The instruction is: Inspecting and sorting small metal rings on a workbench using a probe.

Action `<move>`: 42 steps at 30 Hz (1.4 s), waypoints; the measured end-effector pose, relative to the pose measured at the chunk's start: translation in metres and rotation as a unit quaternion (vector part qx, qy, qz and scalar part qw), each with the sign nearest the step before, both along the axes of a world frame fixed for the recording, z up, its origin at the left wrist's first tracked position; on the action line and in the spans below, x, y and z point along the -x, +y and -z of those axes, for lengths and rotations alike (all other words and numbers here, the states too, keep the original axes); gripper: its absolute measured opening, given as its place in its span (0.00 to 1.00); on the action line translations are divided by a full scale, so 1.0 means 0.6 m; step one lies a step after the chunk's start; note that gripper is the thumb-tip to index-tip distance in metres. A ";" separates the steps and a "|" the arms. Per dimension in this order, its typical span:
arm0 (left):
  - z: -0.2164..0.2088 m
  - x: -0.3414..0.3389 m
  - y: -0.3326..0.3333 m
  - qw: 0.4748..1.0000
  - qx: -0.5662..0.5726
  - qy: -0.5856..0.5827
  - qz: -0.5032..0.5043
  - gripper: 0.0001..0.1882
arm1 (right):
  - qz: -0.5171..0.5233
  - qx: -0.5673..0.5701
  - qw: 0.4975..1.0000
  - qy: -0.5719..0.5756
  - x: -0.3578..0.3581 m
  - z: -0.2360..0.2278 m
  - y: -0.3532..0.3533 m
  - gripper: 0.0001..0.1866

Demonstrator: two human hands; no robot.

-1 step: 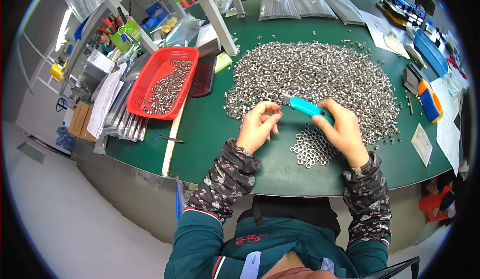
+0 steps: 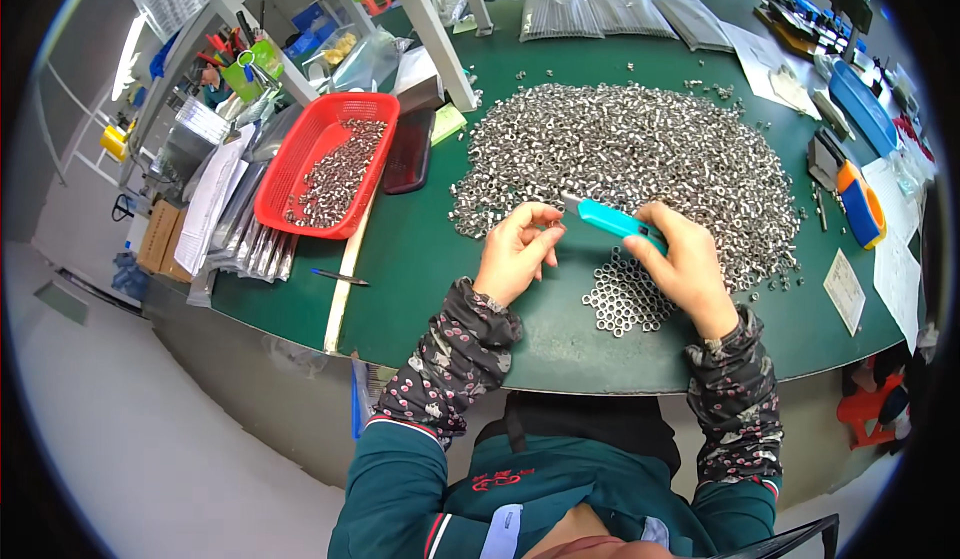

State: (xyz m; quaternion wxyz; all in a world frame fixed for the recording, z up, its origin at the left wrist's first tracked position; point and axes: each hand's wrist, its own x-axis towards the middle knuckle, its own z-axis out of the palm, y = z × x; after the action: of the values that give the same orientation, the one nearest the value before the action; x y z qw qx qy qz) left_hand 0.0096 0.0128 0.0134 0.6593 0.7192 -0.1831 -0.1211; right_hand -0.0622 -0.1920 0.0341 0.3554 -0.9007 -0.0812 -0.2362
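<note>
My right hand (image 2: 685, 259) is closed around a turquoise utility knife (image 2: 612, 220), its blade end toward my left hand. My left hand (image 2: 520, 251) pinches a small metal ring (image 2: 555, 224) between thumb and fingertips, close to the blade; the fingers partly hide it. Beyond both hands spreads a large heap of small metal rings (image 2: 620, 139). A flat single-layer patch of rings (image 2: 625, 299) lies on the green table (image 2: 450, 309), below the knife and beside my right hand.
To the left stand a red plastic basket (image 2: 325, 144) with rings in it, a dark tray (image 2: 407, 154), a pen (image 2: 340, 277) and stacked plastic bags (image 2: 245, 224). A shelf leg (image 2: 435, 39) rises behind. At right are a blue-and-orange tool (image 2: 860, 204), a card (image 2: 844, 289) and a blue tray (image 2: 862, 109).
The knife's blade end has tilted and shifted very slightly toward my left hand. Both hands stay in nearly the same place.
</note>
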 end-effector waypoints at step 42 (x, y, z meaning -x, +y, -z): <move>0.028 -0.023 0.013 0.962 0.226 0.140 0.060 0.07 | -0.031 0.036 0.993 0.106 0.003 0.002 0.014 0.13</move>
State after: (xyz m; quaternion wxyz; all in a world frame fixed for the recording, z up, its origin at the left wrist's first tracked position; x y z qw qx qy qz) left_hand 0.0235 0.0205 -0.0036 0.8154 0.5145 -0.1544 -0.2157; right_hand -0.0638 -0.1835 0.0327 0.3369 -0.9298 -0.0796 -0.1248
